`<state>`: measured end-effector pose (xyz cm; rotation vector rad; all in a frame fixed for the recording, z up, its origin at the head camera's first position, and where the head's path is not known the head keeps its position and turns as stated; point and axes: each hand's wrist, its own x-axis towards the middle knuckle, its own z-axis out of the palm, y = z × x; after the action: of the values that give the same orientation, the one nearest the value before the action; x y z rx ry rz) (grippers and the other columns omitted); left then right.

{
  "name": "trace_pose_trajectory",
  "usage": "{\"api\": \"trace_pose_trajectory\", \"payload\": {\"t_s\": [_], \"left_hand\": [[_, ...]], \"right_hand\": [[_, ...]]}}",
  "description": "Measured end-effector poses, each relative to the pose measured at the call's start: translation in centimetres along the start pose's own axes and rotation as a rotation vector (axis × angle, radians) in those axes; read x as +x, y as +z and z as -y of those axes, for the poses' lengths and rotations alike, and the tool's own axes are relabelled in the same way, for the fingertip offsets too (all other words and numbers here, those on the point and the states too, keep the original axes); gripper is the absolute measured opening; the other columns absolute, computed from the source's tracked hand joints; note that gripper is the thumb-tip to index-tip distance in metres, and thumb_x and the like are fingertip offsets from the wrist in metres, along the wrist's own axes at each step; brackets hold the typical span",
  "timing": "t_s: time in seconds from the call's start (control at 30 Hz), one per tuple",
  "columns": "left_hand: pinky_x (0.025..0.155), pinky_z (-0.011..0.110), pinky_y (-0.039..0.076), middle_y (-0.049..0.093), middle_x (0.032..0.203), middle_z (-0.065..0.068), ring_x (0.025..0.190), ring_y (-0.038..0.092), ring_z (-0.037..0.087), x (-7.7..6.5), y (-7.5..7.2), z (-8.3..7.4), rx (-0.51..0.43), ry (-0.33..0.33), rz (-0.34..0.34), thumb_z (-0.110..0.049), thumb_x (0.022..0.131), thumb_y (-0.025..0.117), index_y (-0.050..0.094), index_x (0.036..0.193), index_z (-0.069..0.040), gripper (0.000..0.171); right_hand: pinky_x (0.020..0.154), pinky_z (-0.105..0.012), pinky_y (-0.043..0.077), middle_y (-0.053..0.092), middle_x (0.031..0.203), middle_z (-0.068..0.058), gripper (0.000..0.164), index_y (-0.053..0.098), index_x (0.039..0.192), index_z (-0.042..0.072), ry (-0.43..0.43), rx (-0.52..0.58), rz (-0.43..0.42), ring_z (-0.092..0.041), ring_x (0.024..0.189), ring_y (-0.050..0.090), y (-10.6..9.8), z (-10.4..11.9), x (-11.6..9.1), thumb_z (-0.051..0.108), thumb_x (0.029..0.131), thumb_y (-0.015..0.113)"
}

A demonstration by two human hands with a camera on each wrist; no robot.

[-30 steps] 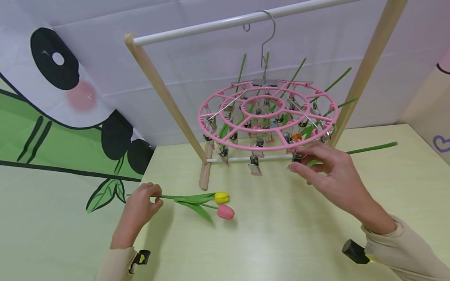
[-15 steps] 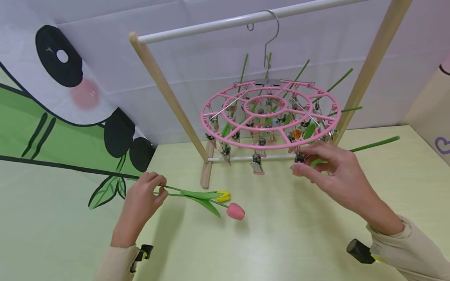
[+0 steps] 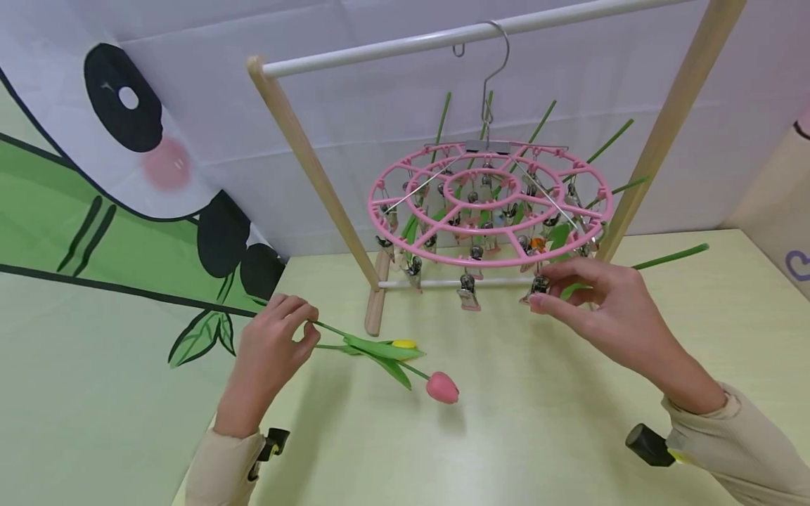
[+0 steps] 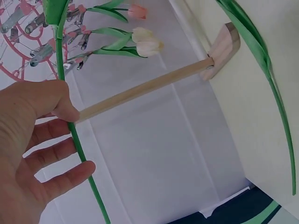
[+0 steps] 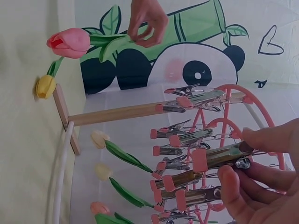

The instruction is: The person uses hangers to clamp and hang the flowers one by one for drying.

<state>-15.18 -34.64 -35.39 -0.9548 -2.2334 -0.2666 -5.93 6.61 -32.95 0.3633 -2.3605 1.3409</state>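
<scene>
My left hand pinches the green stem of a pink tulip between thumb and forefinger, with the flower pointing right above the table. Beneath it a yellow tulip lies on the table, partly hidden by the pink tulip's leaves. At the front right of a pink round clip hanger, my right hand pinches a metal clip with pink tips. In the right wrist view, thumb and fingers press its handle end from both sides. Neighbouring clips, such as the front one, hang down.
The hanger hooks over a white rod on wooden posts. White tulips and pinkish ones hang in its rear clips, stems sticking up behind. Another green stem juts out right of my right hand. A panda-print cloth covers the wall.
My left hand has moved up and to the right, drawing the pink tulip away from the yellow one, which stays on the table. My right hand keeps hold of the same clip.
</scene>
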Motion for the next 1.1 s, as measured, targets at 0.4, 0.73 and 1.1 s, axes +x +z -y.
{"api": "trace_pose_trajectory", "payload": {"t_s": [0.4,0.73,1.1], "left_hand": [[0.063,0.039,0.051,0.061,0.082,0.009,0.079,0.056,0.026,2.3,-0.6,-2.1,-0.047,0.092,-0.035,0.005,0.074,0.057,0.063,0.078,-0.004,0.012],[0.061,0.046,0.048,0.061,0.079,0.012,0.075,0.056,0.032,4.2,-1.3,-4.4,-0.072,0.234,-0.188,0.003,0.077,0.050,0.064,0.074,-0.002,0.015],[0.074,0.046,0.050,0.062,0.083,0.013,0.082,0.057,0.032,5.5,-2.4,-7.2,-0.057,0.282,-0.161,-0.001,0.080,0.056,0.069,0.080,-0.002,0.013]], "right_hand": [[0.067,-0.015,0.051,0.066,0.085,0.001,0.025,0.070,0.103,0.013,-0.013,0.005,0.011,-0.009,0.076,0.059,-0.2,-0.1,0.1,0.011,0.080,0.076],[0.066,-0.015,0.051,0.065,0.089,0.002,0.027,0.069,0.108,0.014,-0.014,-0.018,0.023,-0.008,0.078,0.058,-0.3,-0.2,0.1,0.013,0.081,0.075],[0.064,-0.014,0.050,0.064,0.092,0.001,0.030,0.069,0.110,0.011,-0.015,-0.040,0.015,-0.006,0.078,0.057,-0.4,-0.1,0.0,0.012,0.081,0.075]]}}
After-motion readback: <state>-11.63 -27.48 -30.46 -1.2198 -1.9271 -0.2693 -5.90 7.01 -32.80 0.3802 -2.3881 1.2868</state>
